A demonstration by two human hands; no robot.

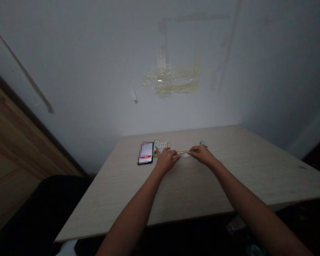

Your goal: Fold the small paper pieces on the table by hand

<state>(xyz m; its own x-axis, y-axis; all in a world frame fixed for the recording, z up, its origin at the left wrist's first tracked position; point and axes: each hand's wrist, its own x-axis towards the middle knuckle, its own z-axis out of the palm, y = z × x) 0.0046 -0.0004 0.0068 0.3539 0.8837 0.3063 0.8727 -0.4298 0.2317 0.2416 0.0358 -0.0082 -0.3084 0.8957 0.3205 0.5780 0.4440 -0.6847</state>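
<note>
A narrow white strip with a yellow upper edge [183,152] lies on the table between my hands. My left hand [165,159] is at its left end, thumb and fingertips closed on it, with other fingers reaching over a colourful printed booklet [162,143]. At the strip's right end, my right hand [203,154] is closed in a pinch on a thin green item [195,151], perhaps a pen; its kind is too small to make out. The fingers partly hide both ends of the strip.
A phone [145,153] with a lit screen lies left of the booklet. Behind my right hand sits a small crumpled item [202,142]. The pale wooden table [117,192] meets a wall [96,71] bearing old tape [173,80]. A dark chair-like shape [61,192] stands at left.
</note>
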